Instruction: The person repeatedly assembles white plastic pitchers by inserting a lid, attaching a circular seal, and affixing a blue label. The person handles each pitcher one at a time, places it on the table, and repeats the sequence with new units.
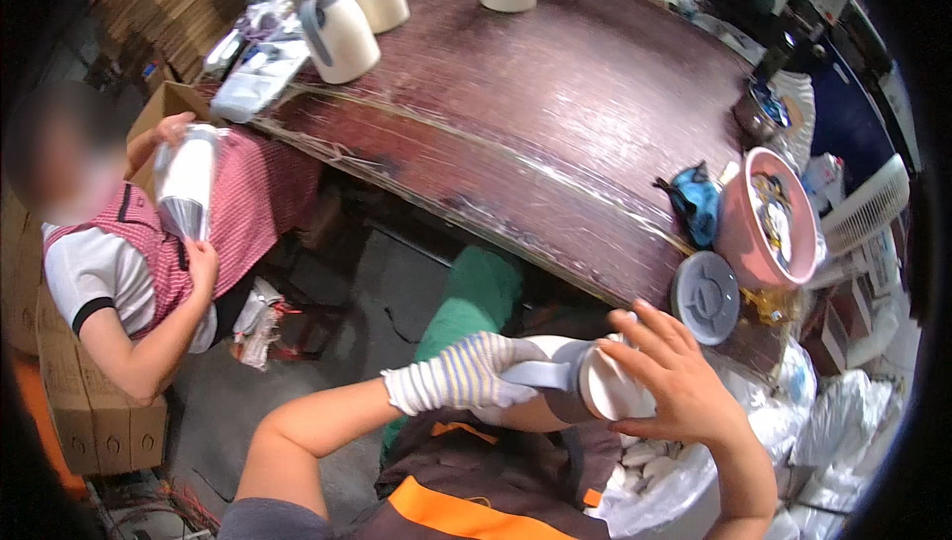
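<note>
My left hand [464, 371], in a striped knit glove, is closed around the grey handle of a white thermos jug [570, 396] tilted on its side above my lap. The jug's grey collar end points right, toward my bare right hand [686, 381]. That hand curves its fingers over a white round cap [617, 389] at this end, thumb below and fingertips above. The fingers cover part of the cap, so how it sits in the collar cannot be made out. The glove and my arm hide much of the jug's body.
Several white jugs [342, 39] stand at the back of the dark red table [476, 94]. A grey round lid [705, 297] lies near its right edge, beside a pink tub [769, 218] and a blue bag [694, 205]. At left, a seated co-worker holds a wrapped jug [190, 178]. White pieces [645, 466] fill a plastic bag.
</note>
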{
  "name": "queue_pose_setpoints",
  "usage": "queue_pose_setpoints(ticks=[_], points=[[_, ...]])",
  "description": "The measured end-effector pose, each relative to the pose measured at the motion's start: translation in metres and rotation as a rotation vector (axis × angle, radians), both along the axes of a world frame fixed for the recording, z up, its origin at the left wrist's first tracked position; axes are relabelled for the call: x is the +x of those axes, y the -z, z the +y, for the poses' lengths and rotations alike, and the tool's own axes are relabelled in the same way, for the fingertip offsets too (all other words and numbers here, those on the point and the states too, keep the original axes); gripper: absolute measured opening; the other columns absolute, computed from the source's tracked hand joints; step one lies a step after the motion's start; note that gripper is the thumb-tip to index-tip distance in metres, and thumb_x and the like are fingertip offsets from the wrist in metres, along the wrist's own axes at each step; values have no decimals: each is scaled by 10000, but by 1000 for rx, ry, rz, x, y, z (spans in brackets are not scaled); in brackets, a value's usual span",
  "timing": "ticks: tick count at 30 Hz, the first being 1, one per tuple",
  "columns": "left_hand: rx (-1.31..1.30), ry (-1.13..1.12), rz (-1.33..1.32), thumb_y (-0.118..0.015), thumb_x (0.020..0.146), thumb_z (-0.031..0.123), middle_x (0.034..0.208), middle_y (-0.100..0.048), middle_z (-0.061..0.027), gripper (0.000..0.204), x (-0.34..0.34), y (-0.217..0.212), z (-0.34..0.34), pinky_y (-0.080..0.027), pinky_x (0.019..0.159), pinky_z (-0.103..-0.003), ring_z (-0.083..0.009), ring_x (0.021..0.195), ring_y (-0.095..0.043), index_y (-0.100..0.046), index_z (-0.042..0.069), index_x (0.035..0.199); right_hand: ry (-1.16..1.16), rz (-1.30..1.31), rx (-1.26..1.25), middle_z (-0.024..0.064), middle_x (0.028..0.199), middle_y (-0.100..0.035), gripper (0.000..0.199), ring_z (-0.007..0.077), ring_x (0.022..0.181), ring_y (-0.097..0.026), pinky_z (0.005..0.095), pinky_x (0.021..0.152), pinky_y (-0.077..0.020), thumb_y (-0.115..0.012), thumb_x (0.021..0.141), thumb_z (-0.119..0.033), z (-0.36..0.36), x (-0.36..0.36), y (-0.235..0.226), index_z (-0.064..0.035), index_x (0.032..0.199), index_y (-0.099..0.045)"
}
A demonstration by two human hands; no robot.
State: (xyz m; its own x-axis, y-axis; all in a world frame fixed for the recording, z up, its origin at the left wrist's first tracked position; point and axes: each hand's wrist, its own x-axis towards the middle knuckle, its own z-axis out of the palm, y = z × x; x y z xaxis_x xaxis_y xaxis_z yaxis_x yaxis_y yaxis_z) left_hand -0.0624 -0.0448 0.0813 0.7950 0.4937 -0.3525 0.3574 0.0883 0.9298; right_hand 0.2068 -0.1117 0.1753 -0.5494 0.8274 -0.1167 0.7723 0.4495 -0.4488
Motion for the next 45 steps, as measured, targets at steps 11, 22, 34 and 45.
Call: queue_pose_setpoints(ticks=[11,22,34,45], points=[[287,88,21,-695,837,209,1045,-666,-147,442,21,-4,-5,-489,878,-326,-222,976,-645,-579,49,1232,417,-178,-57,192,964,-644,906,359,787,-670,426,651,-537,-676,673,-722,-6,-5,28,-67,1284,-534],[-129,-70,-244,-691,793,84,1019,-679,-53,382,9,35,25,-481,863,-282,-118,934,-602,-617,-18,1153,134,-24,-57,234,1379,-455,931,390,1160,-543,413,960,-448,-809,663,-451,-4,2,17,-105,1423,-396],[290,28,106,-670,847,319,996,-678,-179,470,36,-11,-36,-514,856,-361,-272,941,-670,-586,32,1210,420,-85,-117,186,799,-676,931,370,760,-667,428,707,-512,-767,600,-649,-6,12,35,-30,1253,-528],[-179,145,-154,-723,663,31,958,-701,-42,406,11,16,52,-501,840,-274,-106,905,-626,-682,-4,1066,-125,223,38,183,1455,-410,826,383,1349,-381,517,1061,-333,-696,705,-657,-22,-1,17,-246,1393,-497]])
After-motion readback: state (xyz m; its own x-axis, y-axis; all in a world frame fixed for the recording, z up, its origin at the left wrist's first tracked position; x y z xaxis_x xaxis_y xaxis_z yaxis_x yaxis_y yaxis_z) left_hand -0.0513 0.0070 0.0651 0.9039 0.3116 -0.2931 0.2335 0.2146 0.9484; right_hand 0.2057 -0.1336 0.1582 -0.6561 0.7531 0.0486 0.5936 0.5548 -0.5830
